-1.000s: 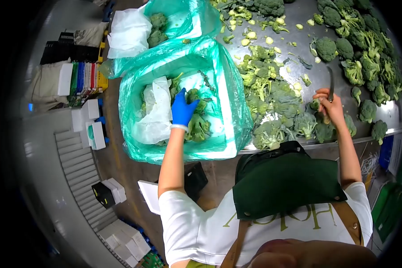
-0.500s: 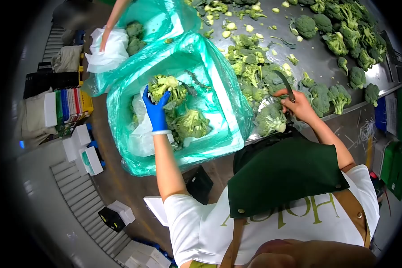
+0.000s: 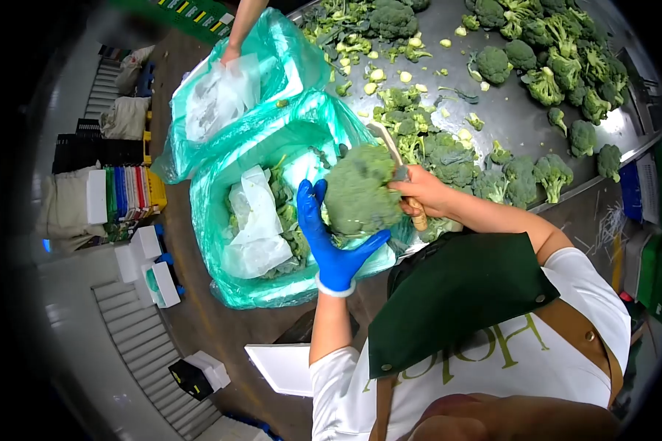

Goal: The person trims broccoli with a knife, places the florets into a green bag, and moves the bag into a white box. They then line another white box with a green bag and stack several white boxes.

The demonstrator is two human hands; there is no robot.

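A large broccoli head (image 3: 360, 192) is between my two hands, over the right edge of the near green-lined box (image 3: 224, 283). My left hand (image 3: 336, 246), in a blue glove, has its fingers spread beside and under the head. My bare right hand (image 3: 421, 192) is closed round a knife (image 3: 418, 213) and touches the head's right side; its blade points up and away. Inside the box, broccoli (image 3: 290, 239) lies partly under white paper (image 3: 256, 224).
Another person's hand (image 3: 230, 55) touches white paper in the far green-lined box (image 3: 290, 62). The metal table (image 3: 449, 70) holds a broccoli pile (image 3: 566, 62) at right and cut pieces near the boxes. A white lid (image 3: 283, 367) is low down.
My left hand has moved right, out of the box. My right hand has come left with the knife to a large head. The other person's white paper now lies over the far box.
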